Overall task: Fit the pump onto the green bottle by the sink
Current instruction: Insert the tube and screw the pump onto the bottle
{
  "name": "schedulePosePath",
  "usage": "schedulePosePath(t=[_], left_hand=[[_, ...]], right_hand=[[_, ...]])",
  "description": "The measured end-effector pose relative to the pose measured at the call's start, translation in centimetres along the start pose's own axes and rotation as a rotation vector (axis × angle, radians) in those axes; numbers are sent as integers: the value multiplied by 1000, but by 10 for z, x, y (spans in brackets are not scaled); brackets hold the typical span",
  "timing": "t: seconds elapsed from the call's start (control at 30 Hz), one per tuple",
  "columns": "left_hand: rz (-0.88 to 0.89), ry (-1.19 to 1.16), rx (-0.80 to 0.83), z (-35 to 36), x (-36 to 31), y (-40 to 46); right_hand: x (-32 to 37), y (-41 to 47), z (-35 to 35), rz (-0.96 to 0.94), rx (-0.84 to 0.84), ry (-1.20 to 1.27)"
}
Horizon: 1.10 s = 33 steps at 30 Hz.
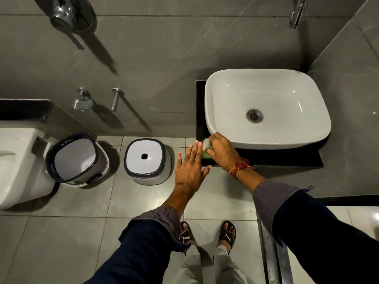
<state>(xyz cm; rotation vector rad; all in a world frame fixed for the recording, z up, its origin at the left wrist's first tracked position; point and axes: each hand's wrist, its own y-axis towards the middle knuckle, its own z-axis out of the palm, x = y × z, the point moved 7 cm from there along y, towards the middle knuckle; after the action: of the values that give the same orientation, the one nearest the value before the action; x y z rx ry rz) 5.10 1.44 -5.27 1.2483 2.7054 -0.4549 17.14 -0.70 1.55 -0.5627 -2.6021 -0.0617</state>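
Note:
The green bottle point(205, 155) stands on the black counter point(266, 158) at its front left corner, just left of the white sink point(266, 107). Only a sliver of green shows under my fingers. My right hand point(221, 152) is closed over the bottle's top, fingers on the clear pump head point(206, 143). My left hand point(189, 169) is flat with its fingers spread, just left of the bottle, holding nothing. Whether its fingertips touch the bottle I cannot tell.
A white stool with a dark rim point(146, 160) and a tipped white bucket point(77, 158) stand on the tiled floor to the left. A toilet point(18, 165) is at far left. Wall taps point(83, 101) and a faucet point(297, 13) project from the grey wall. My sandalled feet point(207, 234) are below.

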Motion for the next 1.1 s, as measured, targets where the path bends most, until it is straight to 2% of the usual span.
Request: schedulePosePath(t=[0.23, 0.57, 0.73, 0.9, 1.03, 1.1], left_hand=[[-16, 22, -22, -1, -3, -1], [-42, 48, -9, 4, -6, 2], [-46, 83, -6, 3, -6, 2], [-51, 82, -25, 1, -10, 1], [-43, 124, 24, 4, -10, 2], [-39, 131, 33, 4, -10, 2]], right_hand=[[-4, -2, -5, -43, 4, 147], [-7, -1, -2, 77, -144, 79], [-7, -4, -1, 28, -106, 223], [-6, -4, 0, 57, -148, 167], [2, -5, 7, 183, -160, 36], [2, -4, 8, 226, -154, 53]])
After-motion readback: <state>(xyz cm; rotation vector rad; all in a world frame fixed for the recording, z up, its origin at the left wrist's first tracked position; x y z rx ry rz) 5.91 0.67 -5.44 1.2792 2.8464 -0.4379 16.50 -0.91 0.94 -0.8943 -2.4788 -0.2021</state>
